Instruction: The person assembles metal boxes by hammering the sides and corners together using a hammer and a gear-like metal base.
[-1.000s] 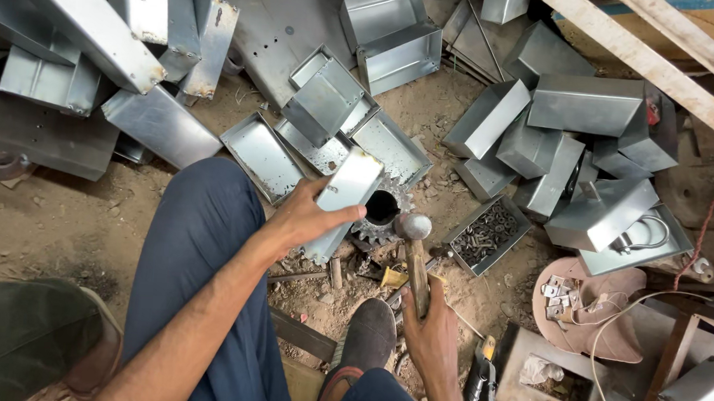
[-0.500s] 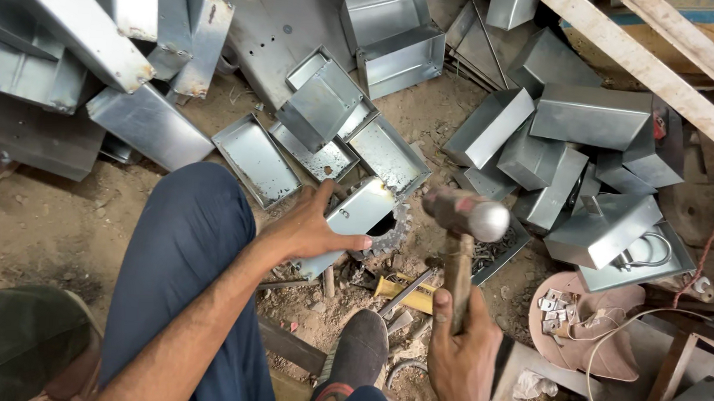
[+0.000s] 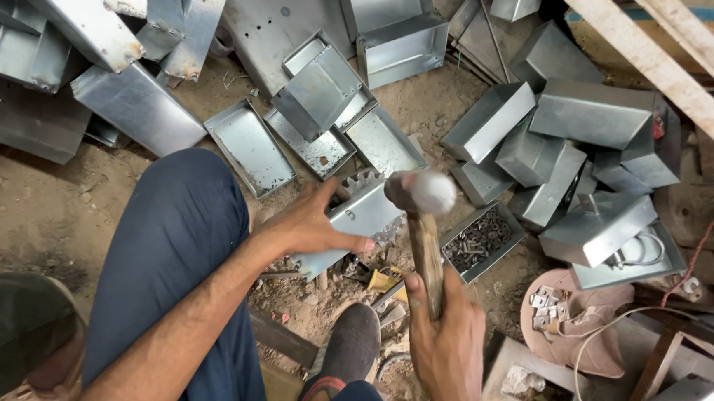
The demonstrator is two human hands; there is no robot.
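Observation:
My left hand (image 3: 310, 226) rests on a shiny sheet-metal box piece (image 3: 355, 225), pressing it against a toothed gear-like block (image 3: 360, 178) on the dirt floor. My right hand (image 3: 448, 338) grips the wooden handle of a hammer (image 3: 423, 221). The hammer's metal head is raised and blurred, just above the right edge of the metal piece. My shoe (image 3: 350, 345) sits below the piece, and my blue trouser leg (image 3: 176, 255) lies to the left.
Several galvanised metal boxes (image 3: 593, 124) and shallow trays (image 3: 249, 146) are scattered around. A tray of small screws (image 3: 478, 239) lies right of the hammer. Wooden planks (image 3: 670, 71) cross the top right; a pink bowl of small parts (image 3: 568, 321) and wires sit at the right.
The hammer went from down near the metal piece to raised above it. My left hand has kept its hold on the metal piece, shifting slightly.

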